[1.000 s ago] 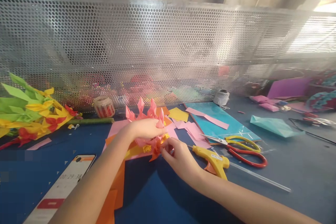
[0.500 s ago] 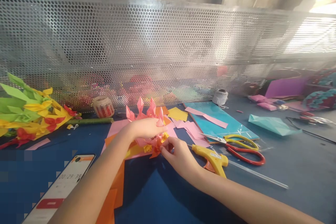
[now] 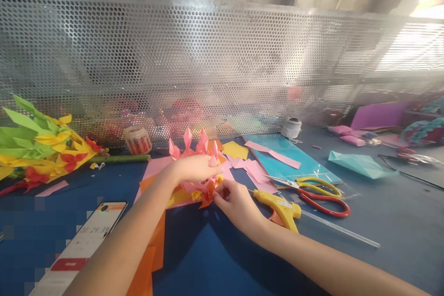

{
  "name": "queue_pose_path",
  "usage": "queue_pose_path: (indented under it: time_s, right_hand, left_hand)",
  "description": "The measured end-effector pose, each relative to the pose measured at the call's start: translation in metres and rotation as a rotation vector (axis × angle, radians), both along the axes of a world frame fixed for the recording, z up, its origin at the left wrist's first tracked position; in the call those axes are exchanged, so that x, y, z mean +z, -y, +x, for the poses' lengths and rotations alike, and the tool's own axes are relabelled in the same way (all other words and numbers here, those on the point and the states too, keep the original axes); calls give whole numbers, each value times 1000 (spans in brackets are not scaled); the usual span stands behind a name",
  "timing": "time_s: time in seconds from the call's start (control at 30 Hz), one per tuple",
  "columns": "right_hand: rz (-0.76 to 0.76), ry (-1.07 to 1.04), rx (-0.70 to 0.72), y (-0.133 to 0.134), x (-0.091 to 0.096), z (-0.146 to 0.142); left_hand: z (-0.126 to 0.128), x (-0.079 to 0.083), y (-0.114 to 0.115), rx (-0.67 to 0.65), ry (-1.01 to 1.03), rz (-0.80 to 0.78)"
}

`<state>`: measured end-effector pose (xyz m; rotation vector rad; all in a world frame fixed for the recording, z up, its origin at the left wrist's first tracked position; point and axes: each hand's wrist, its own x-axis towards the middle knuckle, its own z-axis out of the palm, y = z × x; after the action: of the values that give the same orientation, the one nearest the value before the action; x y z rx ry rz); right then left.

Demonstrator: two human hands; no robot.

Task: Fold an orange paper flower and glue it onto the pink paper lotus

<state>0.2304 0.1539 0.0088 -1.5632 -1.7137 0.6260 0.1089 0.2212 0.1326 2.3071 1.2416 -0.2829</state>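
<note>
A folded-paper flower piece (image 3: 188, 141) with pointed pink petals and small yellow and orange blooms stands at the middle of the table. My left hand (image 3: 197, 169) reaches across its top, fingers curved around the pink part and partly hidden. On its right side, my right hand (image 3: 237, 200) pinches the edge of an orange paper flower (image 3: 207, 195) between thumb and fingertips. Beneath the piece lie pink paper (image 3: 157, 166) and orange sheets (image 3: 157, 236). Just right of my right hand is a yellow glue gun (image 3: 279, 207) with a clear glue stick in its back.
Scissors (image 3: 324, 196) with yellow and red handles overlap a blue packet (image 3: 294, 157). A phone (image 3: 86, 236) lies left of my forearm. At the far left is a green and yellow paper bouquet (image 3: 52, 143). A tape roll (image 3: 138, 140) stands before the perforated metal screen (image 3: 215, 55).
The view has shifted slightly, so the paper flower piece sits a little further right. Both hands keep nearly the same hold and place.
</note>
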Motion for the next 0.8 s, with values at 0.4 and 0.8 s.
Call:
queue_pose_path:
  time_s: [0.4, 0.8]
  right_hand:
    - [-36, 54, -28, 1, 3, -1]
    - [-91, 104, -49, -2, -3, -1]
  left_hand:
    - [2, 3, 5, 58, -31, 8]
    - [2, 0, 1, 67, -20, -9]
